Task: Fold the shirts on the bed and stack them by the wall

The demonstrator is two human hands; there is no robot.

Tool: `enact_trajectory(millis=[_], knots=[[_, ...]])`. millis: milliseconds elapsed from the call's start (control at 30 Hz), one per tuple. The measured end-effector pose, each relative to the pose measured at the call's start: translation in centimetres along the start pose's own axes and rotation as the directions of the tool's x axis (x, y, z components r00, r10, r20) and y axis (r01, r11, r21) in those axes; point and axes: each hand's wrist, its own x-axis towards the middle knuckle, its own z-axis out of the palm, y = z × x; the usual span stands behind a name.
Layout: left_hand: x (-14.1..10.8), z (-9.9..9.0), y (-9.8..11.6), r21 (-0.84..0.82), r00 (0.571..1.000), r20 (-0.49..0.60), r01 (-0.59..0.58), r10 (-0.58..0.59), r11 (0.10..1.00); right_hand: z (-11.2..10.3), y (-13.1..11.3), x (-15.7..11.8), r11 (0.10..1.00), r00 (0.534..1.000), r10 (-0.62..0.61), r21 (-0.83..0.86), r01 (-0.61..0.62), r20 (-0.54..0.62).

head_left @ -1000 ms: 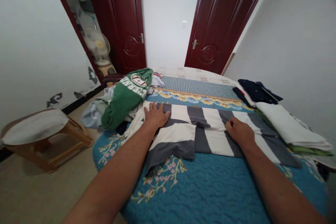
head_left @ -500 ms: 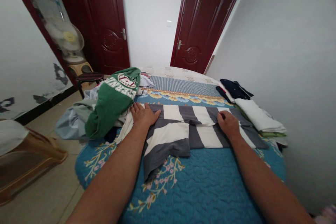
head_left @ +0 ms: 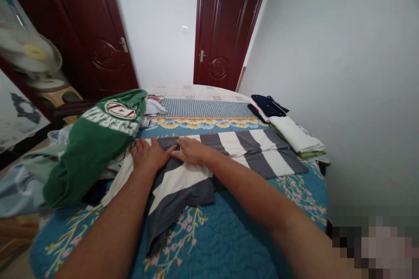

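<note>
A garment with wide grey and white stripes lies folded lengthwise across the bed, with one sleeve-like part hanging toward me. My left hand rests flat on its left end, fingers spread, beside the green garment. Close by on the right, my right hand reaches across and touches the same end of the striped cloth. Its thumb and fingers are apart, their tips down on the fabric near my left thumb. The striped cloth under both palms is hidden.
A green garment with white lettering tops a heap of clothes at the left. At the right lie folded white cloth and folded dark blue cloth near the wall. The blue floral bedcover spreads beneath. A fan stands at far left.
My right hand has moved left from the right part of the striped garment to beside my left hand. My left hand stays at the left end. The view has turned right.
</note>
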Motion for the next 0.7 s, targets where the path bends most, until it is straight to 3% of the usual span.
enact_trajectory(millis=[100, 267, 533, 700], knots=[[0.2, -0.1, -0.1, 0.010, 1.000, 0.004, 0.005, -0.005, 1.000, 0.5, 0.4, 0.3, 0.996, 0.992, 0.093, -0.006, -0.093, 0.087], [0.4, -0.4, 0.0, 0.021, 1.000, 0.005, -0.011, 0.011, 1.000, -1.1, 4.7, -1.6, 0.979, 0.974, 0.205, -0.021, -0.204, 0.093], [0.8, -0.6, -0.4, 0.041, 0.999, 0.020, -0.037, 0.036, 0.998, -2.4, 13.6, -9.2, 0.935, 0.941, 0.337, -0.117, -0.336, -0.008], [1.1, -0.4, -0.6, 0.076, 0.999, 0.040, -0.033, 0.030, 0.997, -3.8, 19.6, -14.2, 0.860, 0.879, 0.473, -0.184, -0.476, -0.065]])
